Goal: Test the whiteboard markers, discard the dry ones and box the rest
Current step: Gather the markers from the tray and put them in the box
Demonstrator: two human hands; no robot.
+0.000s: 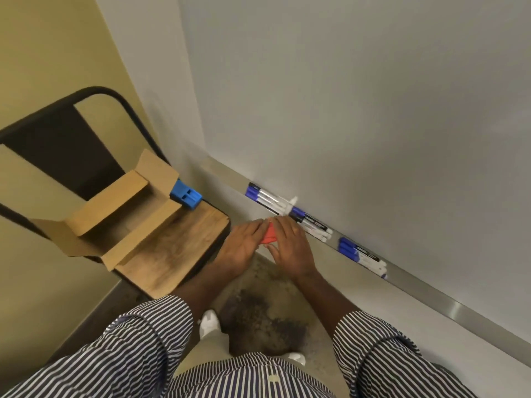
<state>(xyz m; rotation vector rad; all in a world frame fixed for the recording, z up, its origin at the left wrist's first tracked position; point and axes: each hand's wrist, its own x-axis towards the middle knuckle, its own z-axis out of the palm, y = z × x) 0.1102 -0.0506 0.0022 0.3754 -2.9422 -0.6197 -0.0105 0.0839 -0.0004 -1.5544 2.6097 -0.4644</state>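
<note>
Both my hands meet over a small red object, just below the whiteboard's metal tray. My left hand covers its left side and my right hand its right; what the red thing is I cannot tell. Several blue-capped whiteboard markers lie in the tray in three clusters: left, middle and right. An open cardboard box with its flaps spread sits on a chair seat to my left.
The chair has a wooden seat and a black metal back. A blue plastic block lies on the seat behind the box. The whiteboard fills the upper right. My white shoes stand on stained concrete floor.
</note>
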